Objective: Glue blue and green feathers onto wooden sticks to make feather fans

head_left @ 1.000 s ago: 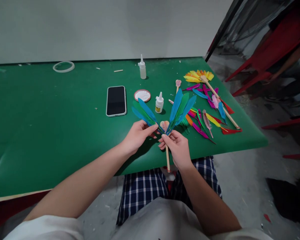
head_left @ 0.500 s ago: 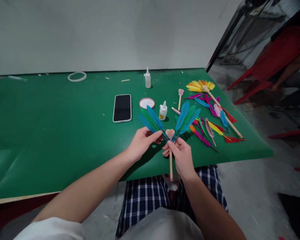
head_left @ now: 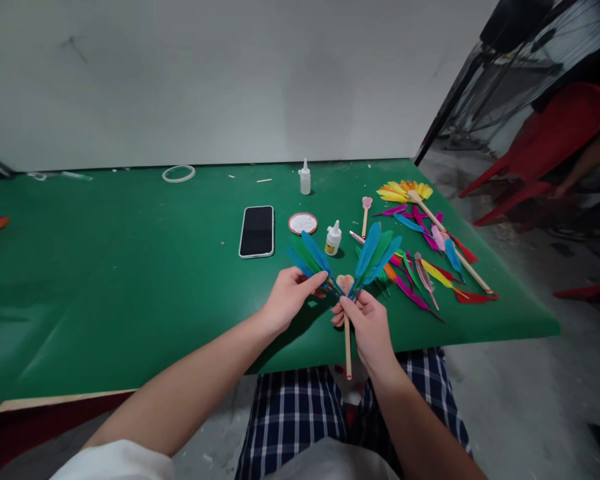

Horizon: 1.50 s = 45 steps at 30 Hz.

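My right hand (head_left: 367, 320) is closed on a wooden stick (head_left: 348, 347) just below its heart-shaped top (head_left: 345, 284). Blue and green feathers (head_left: 373, 253) fan out to the right of the heart, their quills meeting under it. On the left side, my left hand (head_left: 295, 297) pinches more blue and green feathers (head_left: 310, 253) near their lower ends. A white glue bottle (head_left: 333, 240) with a yellow label stands just beyond the feathers. Behind it lies a round white piece with a red rim (head_left: 303, 223).
A phone (head_left: 257, 231) and a second bottle (head_left: 305, 179) are on the green table (head_left: 130, 280). Loose coloured feathers (head_left: 420, 273), a small heart stick (head_left: 366, 213) and a yellow feather fan (head_left: 405, 191) occupy the right side. A person sits on a red chair (head_left: 560, 133) beyond.
The view has shifted, so the table and everything on it appear lower and slightly to the right. An orange feathery piece shows at the left edge. Both hands keep their hold.
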Available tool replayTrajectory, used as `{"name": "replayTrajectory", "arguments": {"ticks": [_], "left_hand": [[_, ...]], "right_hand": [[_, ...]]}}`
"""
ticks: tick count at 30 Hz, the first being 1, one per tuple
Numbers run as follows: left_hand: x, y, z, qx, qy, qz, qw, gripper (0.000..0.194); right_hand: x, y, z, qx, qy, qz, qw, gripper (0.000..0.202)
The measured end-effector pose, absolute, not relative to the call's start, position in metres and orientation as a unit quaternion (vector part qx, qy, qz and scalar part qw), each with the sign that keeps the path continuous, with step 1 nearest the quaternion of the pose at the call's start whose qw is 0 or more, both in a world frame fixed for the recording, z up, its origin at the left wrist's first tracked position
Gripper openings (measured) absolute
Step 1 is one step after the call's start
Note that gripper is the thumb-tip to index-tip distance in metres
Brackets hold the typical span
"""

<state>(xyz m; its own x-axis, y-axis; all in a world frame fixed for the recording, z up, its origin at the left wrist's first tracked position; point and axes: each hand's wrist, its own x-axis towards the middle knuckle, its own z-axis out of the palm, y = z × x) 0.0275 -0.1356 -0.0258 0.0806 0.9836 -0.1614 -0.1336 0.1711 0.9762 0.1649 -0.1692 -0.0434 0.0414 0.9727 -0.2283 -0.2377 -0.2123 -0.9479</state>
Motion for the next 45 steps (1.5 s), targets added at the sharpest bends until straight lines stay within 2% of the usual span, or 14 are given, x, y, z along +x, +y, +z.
{"name": "replayTrajectory", "arguments": {"ticks": [45], "left_hand": [[0.0299, -0.1369, -0.0253, 0.436, 0.478, 0.453, 0.614, 0.023]], "right_hand": [[0.1612, -0.1671, -0.0426, -0.509, -0.387, 0.593, 0.489, 0.025]]}}
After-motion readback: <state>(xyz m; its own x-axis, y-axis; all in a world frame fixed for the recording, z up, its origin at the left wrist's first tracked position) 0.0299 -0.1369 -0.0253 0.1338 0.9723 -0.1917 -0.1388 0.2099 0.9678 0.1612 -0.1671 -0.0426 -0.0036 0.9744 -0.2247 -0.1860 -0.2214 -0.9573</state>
